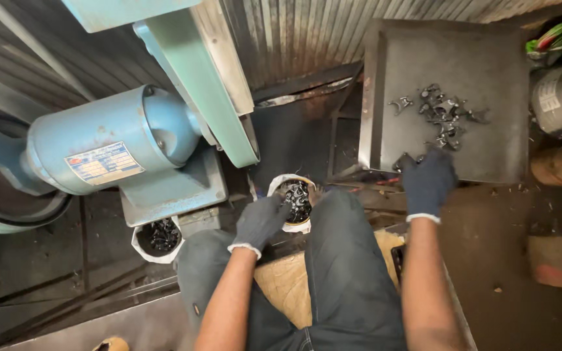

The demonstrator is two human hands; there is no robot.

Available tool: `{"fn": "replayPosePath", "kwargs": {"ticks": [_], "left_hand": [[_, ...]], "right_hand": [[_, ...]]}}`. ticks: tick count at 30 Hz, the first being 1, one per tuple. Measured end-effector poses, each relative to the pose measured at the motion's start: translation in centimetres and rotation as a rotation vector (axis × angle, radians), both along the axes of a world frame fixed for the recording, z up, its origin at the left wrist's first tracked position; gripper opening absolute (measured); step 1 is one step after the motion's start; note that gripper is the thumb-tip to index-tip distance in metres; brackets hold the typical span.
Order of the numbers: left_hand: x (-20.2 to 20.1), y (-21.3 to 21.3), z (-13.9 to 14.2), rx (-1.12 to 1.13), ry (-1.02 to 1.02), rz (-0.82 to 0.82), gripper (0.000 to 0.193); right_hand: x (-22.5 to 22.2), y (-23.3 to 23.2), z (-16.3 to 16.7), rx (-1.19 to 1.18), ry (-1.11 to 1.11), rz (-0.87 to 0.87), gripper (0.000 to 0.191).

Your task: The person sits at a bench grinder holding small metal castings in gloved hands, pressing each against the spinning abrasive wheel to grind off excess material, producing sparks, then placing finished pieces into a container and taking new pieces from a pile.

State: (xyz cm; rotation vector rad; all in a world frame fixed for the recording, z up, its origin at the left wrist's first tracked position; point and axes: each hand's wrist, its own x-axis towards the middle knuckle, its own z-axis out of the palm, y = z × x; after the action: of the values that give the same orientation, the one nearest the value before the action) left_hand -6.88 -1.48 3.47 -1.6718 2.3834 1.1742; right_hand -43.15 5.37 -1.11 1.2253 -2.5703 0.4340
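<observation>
Gloved hands work between a bucket of small metal parts and a dark steel tray, beside a blue motor.

The left hand [259, 221], fingers curled, rests at the rim of the white bucket [296, 200]; whether it grips a part I cannot tell. The right hand [428, 182] lies spread, palm down, on the tray [489, 162] edge near the loose forged pieces [443, 114]. Those jagged, oily parts could snag the knit gloves or slide off the smooth tray; the motor [108, 146] sits close to the knees.

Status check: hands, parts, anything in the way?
Left hand at the bucket of dark parts. Right hand on the tray edge near loose parts. Nothing between.
</observation>
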Motion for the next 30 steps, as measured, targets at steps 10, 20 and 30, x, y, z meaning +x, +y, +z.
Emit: {"fn": "replayPosePath", "kwargs": {"ticks": [10, 20, 30], "left_hand": [[-0.4, 1.1, -1.2, -0.277, 0.15, -0.203, 0.031], [2.9, 5.5, 2.7, 0.127, 0.653, 0.392, 0.034], [3.5, 6.4, 1.4, -0.143, 0.645, 0.267, 0.043]], "right_hand": [[-0.4, -3.6, 0.7, -0.108, -0.186, 0.216, 0.034], [22.7, 3.1, 2.6, -0.261, -0.569, 0.95, 0.053], [21.2, 2.8, 3.0, -0.15, -1.463, 0.665, 0.021]]}}
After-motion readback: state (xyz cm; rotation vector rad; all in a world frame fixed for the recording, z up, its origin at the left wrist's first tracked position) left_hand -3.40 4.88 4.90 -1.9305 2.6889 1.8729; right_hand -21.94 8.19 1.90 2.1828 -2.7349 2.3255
